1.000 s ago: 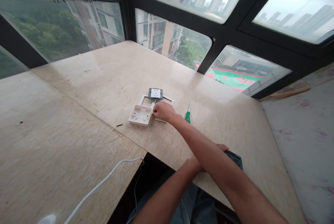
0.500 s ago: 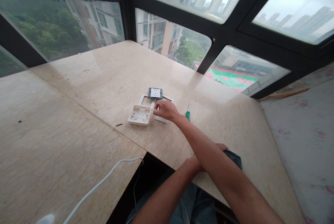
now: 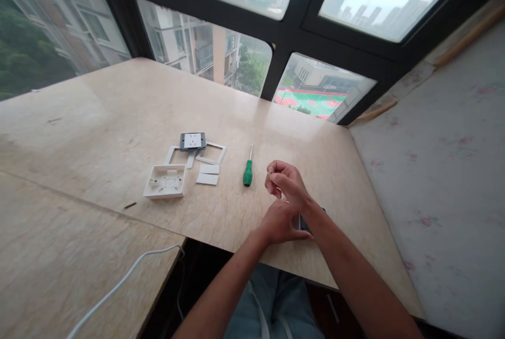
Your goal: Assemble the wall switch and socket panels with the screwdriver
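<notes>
My left hand [image 3: 281,221] lies at the front of the tabletop, its thumb along the near side of a dark, flat case [image 3: 304,225] and its fingers round the left side. My arm and hands hide most of that case. Just above it, my right hand [image 3: 287,183] is closed in a pinch; anything between the fingertips is too small to make out. To its left lies a green-handled screwdriver [image 3: 248,171], tip pointing away. Farther left are a white back box [image 3: 165,181], a wall socket [image 3: 192,141], white frames [image 3: 213,160] and two white cover strips [image 3: 208,174].
A small brown strip [image 3: 130,205] lies near the seam of the stone-patterned tabletop [image 3: 98,118]. A white cable [image 3: 130,273] runs over the front edge by a dark gap. Windows border the far side; a papered wall [image 3: 430,170] stands right.
My right hand has drawn back from the back box and socket to above the dark case, near my left hand. The view has swung right, and the strips and frames are now uncovered.
</notes>
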The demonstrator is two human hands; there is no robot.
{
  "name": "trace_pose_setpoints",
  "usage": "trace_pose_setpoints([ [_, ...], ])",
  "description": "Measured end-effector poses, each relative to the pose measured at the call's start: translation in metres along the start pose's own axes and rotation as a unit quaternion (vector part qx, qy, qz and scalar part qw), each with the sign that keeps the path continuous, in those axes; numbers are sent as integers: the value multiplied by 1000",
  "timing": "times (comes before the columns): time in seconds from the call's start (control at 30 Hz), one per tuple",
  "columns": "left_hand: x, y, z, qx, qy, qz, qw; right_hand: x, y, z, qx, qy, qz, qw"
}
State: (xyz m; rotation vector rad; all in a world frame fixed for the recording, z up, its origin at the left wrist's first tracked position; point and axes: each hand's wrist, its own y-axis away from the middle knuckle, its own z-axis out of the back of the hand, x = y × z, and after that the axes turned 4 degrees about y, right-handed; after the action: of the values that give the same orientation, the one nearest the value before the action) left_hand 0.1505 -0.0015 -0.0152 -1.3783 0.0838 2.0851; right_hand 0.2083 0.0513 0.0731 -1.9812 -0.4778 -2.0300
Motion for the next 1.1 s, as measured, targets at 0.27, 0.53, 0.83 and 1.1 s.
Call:
trace_pose_setpoints([
  [0.27, 2, 0, 2, 19, 12, -2, 1000, -16, 87, 74, -138, -23, -32, 990],
  [0.53, 1, 2, 2, 22, -2, 16, 1000, -36, 123, 96, -195, 29, -64, 978],
  [0.83, 5, 3, 1, 21, -9, 10, 1000, -28, 126, 97, -167, 275, 9, 947],
  [1.1, 4, 3, 1, 18, -12, 7, 1000, -41, 121, 100, -135, 408, 128, 894],
])
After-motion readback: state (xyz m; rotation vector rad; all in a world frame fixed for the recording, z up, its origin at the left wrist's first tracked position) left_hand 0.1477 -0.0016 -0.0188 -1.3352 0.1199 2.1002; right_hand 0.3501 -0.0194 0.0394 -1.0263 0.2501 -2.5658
